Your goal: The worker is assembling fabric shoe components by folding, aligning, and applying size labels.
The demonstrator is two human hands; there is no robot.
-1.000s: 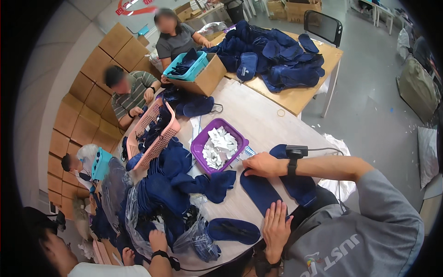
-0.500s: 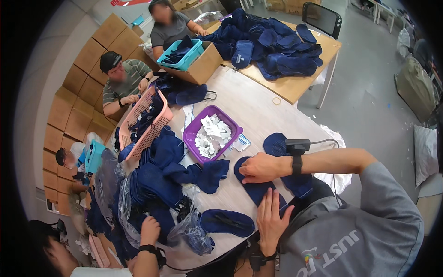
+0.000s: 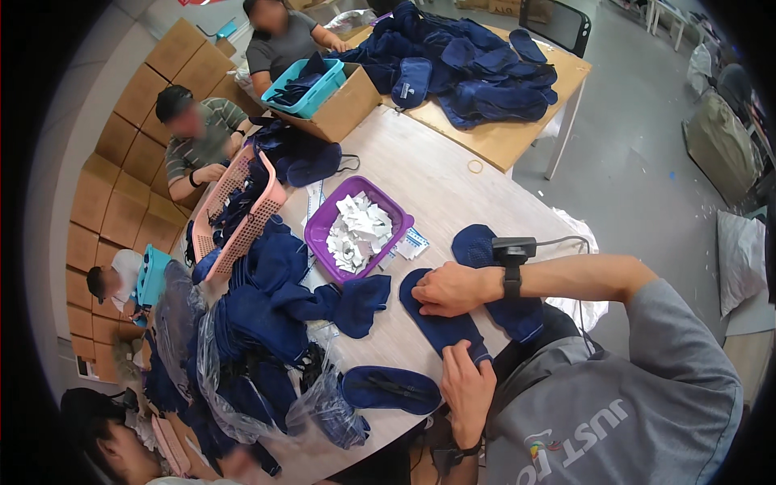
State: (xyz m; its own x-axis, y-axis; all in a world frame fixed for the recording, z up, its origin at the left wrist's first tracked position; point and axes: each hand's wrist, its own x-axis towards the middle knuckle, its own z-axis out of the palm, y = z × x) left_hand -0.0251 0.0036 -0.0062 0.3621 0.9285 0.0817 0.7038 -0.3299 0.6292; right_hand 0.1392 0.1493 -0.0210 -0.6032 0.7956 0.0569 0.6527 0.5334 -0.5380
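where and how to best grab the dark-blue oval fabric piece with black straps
Probably pinch the oval fabric piece by its rounded right end, from the right: it lies flat, that end nearest the left hand, the other beside the clear plastic bag.

Bright, diffuse light over the table (image 3: 453,190); shadows soft. Small highlights on the plastic (image 3: 327,416), lower left of centre. Right hand (image 3: 451,288) and left hand (image 3: 469,386) in focus; faces (image 3: 189,124) blurred; local smear at lower left. Fisheye distortion: wall (image 3: 87,121), left, bowed; corners vignetted to black.
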